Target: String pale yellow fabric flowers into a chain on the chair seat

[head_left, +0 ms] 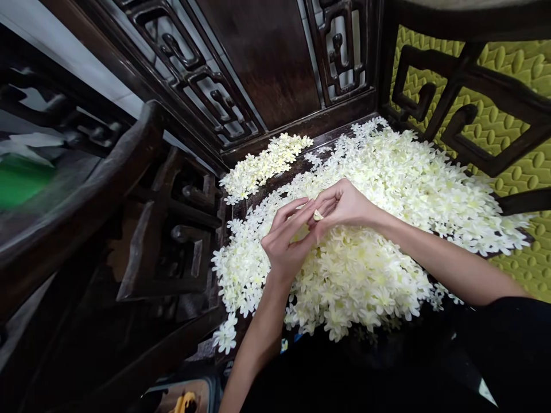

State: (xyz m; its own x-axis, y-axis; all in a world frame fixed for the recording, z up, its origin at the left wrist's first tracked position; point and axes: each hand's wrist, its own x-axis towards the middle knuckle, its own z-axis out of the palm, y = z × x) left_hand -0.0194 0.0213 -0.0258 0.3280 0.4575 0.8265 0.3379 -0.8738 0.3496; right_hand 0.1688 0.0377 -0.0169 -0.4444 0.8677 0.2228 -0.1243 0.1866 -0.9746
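My left hand (286, 238) and my right hand (342, 205) meet above a heap of white flowers (357, 275), their fingertips touching. Between the fingers shows a small pale-yellow flower piece (318, 216); its exact shape is too small to tell. The right hand is closed in a pinch around it. On the left, the thumb and fingers come together at the same spot, with the upper fingers fairly straight. Beneath and behind both hands, a wide layer of white flowers (413, 178) covers the dark wooden seat (275, 184).
A separate strip of creamier flowers (269, 163) lies along the carved chair back (275, 63). Dark wooden armrests (142, 149) flank the seat. To the right is a yellow-green quilted cover (514, 66). A blurred green object (23, 180) sits far left, and a tray (206, 396) at the bottom.
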